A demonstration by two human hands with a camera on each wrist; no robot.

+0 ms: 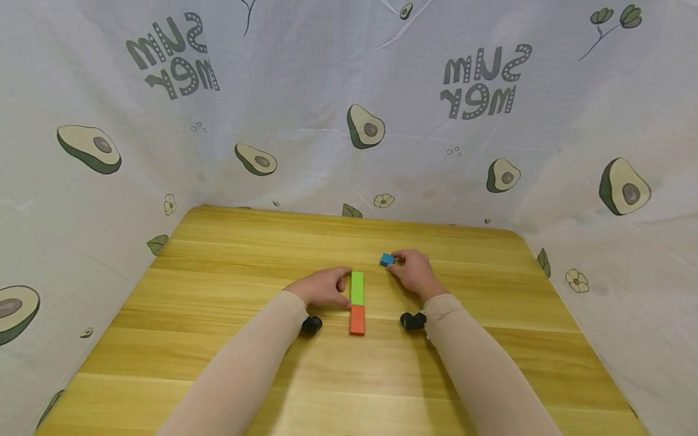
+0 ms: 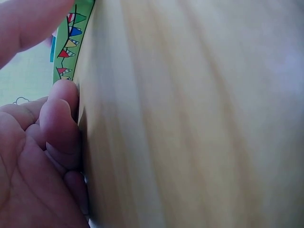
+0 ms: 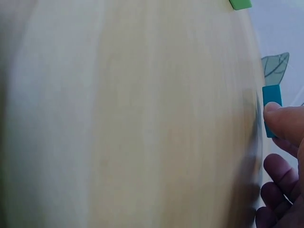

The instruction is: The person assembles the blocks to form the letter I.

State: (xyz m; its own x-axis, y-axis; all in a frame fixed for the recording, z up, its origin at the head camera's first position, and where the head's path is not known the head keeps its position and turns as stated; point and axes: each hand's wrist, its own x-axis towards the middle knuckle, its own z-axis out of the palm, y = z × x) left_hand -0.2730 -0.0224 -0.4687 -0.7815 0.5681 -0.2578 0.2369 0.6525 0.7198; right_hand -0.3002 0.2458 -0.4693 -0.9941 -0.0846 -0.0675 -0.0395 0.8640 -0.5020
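Note:
In the head view my left hand [image 1: 323, 287] is at the left side of a long green block [image 1: 357, 288], index finger at its far end and thumb near its close end. The left wrist view shows bunting printed on the green block's side [image 2: 71, 42], between thumb and fingers. An orange-red block [image 1: 357, 320] lies end to end with the green one, nearer me. To the right and farther back, my right hand [image 1: 417, 272] pinches a small blue block [image 1: 386, 260] between thumb and index finger. The right wrist view shows the thumb across the blue block's face [image 3: 271, 92].
The blocks are on a wooden table [image 1: 245, 363] with rounded far corners. A pale cloth [image 1: 305, 163] printed with avocados hangs behind it and at both sides. Dark wrist devices [image 1: 412, 321] show beneath both sleeves.

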